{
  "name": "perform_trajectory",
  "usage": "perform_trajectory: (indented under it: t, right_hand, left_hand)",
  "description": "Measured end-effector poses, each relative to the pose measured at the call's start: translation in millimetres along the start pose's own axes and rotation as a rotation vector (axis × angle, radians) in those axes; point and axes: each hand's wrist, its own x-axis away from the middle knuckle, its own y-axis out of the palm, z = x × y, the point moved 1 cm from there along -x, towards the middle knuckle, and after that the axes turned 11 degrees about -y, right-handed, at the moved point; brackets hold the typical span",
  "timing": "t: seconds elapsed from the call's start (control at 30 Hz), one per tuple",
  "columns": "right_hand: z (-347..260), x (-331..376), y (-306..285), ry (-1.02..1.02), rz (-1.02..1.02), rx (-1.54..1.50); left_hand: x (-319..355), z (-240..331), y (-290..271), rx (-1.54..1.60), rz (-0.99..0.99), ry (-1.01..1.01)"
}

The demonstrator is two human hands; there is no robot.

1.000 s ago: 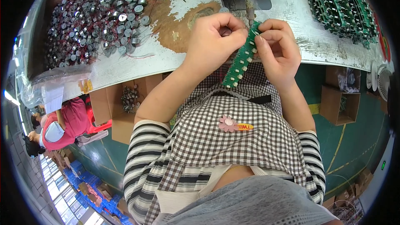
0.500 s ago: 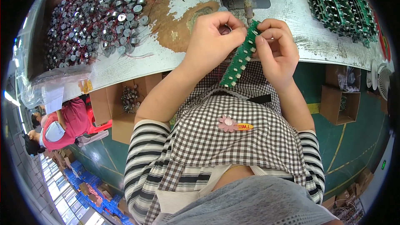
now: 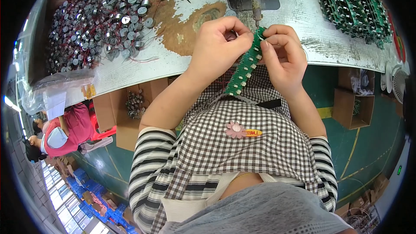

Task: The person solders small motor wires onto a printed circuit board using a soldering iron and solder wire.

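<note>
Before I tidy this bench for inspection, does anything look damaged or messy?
The white bench top is worn through to brown beside the pile of small metal parts. Both hands hold a green circuit strip.

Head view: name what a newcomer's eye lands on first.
At centre, the left hand and right hand pinch a long green circuit board strip over the table edge. A heap of small round metal parts with red wires fills the upper left; stacked green boards lie upper right.

Glossy green circuit strip (image 3: 245, 66), shiny metal discs (image 3: 97, 17) (red-wired), worn, scuffed painted bench (image 3: 182, 30), matt checked cloth apron (image 3: 242, 147).
</note>
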Motion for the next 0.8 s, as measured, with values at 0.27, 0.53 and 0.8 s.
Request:
perform_trajectory:
  t: [0.27,0.53,0.8]
  right_hand:
    - [1,-10,-1,-0.076,0.025,0.045]
    - [4,0,1,-0.042,0.001,0.036]
    - [1,-3,4,-0.155,0.002,0.188]
  left_hand:
    - [-8,1,1,0.037,0.006,0.041]
    - [-4,-2,-1,-0.05,-0.018,-0.01]
    - [-9,2,-3,-0.075,-0.08,-0.05]
